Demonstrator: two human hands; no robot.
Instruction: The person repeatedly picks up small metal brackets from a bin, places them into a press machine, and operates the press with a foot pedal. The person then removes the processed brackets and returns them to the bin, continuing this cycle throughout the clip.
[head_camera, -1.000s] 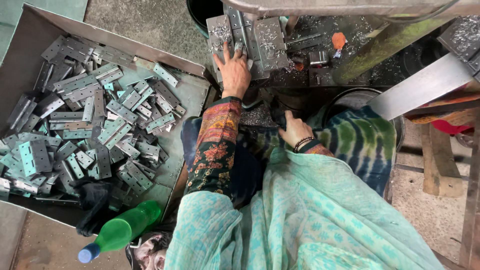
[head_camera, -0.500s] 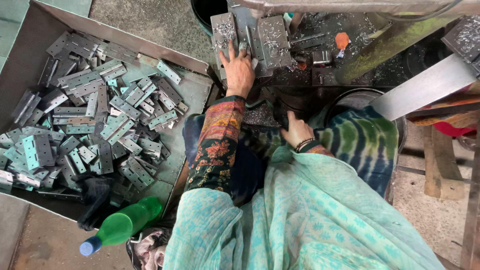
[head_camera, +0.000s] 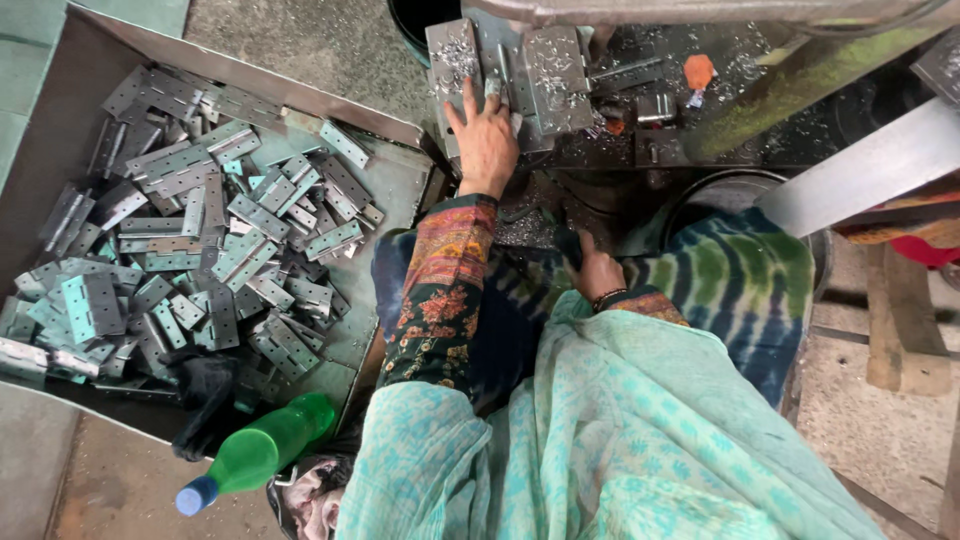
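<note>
Left hand (head_camera: 487, 140) lay flat, fingers spread, on the shaving-strewn machine bed (head_camera: 560, 70) at top centre; right hand (head_camera: 597, 270) gripped a dark handle (head_camera: 566, 243). Hinge tray (head_camera: 60, 110) filled the left, on concrete floor (head_camera: 300, 35).

Left hand (head_camera: 485, 140) bare, no glove, no rings visible. Just behind its wrist starts a long patterned sleeve (head_camera: 440, 290): dark ground, floral and paisley print in orange, red, green, with banded cuff at the wrist end. Right hand (head_camera: 597, 272) bare too; dark bangle (head_camera: 607, 296) right at the wrist. Behind that, a short bit of same patterned cuff. Nearer the body from both hands, a light turquoise scarf (head_camera: 600, 440) with pale mottled print, thin, crinkled. Below the hands, tie-dye garment (head_camera: 740, 290), green, blue, white stripes.
</note>
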